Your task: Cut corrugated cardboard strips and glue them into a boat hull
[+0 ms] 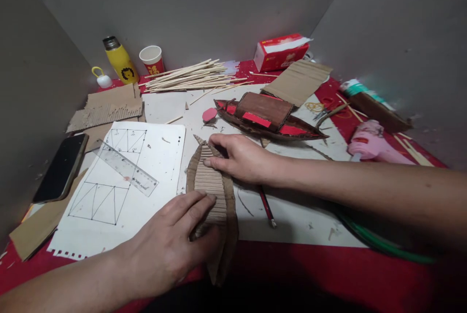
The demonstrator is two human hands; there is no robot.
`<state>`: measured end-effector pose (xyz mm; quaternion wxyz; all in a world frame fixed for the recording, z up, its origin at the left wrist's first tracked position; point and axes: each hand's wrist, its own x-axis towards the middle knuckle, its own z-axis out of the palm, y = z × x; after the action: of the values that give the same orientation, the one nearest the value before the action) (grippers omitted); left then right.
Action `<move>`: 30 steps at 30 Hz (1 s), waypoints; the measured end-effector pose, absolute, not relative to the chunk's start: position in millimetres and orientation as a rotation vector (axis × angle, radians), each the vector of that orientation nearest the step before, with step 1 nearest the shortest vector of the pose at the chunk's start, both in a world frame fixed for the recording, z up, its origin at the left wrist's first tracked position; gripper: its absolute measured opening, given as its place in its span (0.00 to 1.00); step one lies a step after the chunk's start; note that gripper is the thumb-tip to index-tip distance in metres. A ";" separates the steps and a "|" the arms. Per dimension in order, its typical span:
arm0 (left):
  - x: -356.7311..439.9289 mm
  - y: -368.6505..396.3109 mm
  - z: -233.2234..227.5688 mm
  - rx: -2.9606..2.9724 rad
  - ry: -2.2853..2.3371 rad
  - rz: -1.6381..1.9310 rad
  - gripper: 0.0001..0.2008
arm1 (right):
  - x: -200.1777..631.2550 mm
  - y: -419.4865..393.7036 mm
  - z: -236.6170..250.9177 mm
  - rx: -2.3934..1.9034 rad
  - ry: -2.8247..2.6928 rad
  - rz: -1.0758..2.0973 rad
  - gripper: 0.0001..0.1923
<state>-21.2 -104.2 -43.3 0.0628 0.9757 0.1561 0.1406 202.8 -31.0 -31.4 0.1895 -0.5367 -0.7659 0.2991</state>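
A boat-shaped cardboard hull (pixel 213 191), lined with corrugated strips, lies on the white sheet in the middle of the table. My left hand (pixel 171 245) grips its near end, fingers laid over the ribbed inside and thumb on the outer wall. My right hand (pixel 241 157) presses down on the far end, fingers flat on the corrugated lining. A finished brown and red model boat (pixel 270 118) sits just behind my right hand.
A drawing sheet (pixel 120 191) with a clear ruler (pixel 127 169) lies left, a phone (pixel 62 167) beside it. Bamboo sticks (pixel 189 77), cardboard pieces (pixel 107 108), yellow bottle (pixel 119 60), paper cup (pixel 152 60) and tissue box (pixel 280 51) stand behind. A pink glue gun (pixel 372 142) lies right; a pencil (pixel 266 206) under my right forearm.
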 end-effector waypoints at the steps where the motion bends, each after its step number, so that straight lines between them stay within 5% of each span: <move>1: -20.2 -104.1 -42.6 2.961 0.490 0.385 0.13 | 203.3 -30.4 -30.5 -1.511 -2.155 0.856 0.14; 16: -10.8 -91.6 -39.8 2.863 0.488 0.373 0.28 | 204.2 -22.0 -18.9 -1.460 -2.119 1.092 0.13; 23: -10.7 -90.7 -41.0 2.846 0.454 0.458 0.25 | 201.4 -27.0 -24.0 -1.492 -2.192 0.861 0.16; 30: -8.4 -91.3 -41.2 2.882 0.466 0.489 0.23 | 208.1 -26.0 -23.0 -1.343 -1.959 1.035 0.04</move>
<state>-8.4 -91.3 -41.2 0.0908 0.9696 0.1568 0.1644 208.1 -26.0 -23.0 0.2718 -0.4990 -0.7276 0.3843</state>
